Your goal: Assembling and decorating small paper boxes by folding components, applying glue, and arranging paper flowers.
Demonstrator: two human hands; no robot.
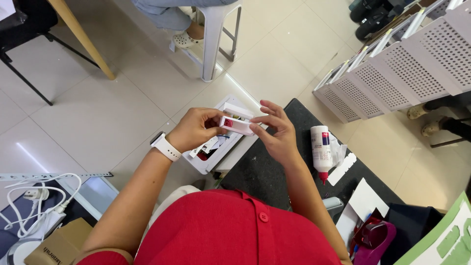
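Fingers of both hands close on 1 small white box [236,124] with a red spot at its end, held in the air above a white tray [208,164] of cards on the floor. Left hand [195,129], a white watch [165,146] at its wrist, pinches the near end; right hand [277,131] grips the far end, upper fingers spread. Beside the right forearm a glue bottle [321,152] lies on a black mat [260,172].

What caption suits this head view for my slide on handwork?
Both hands, left hand and right hand, hold a small white box above a black table.
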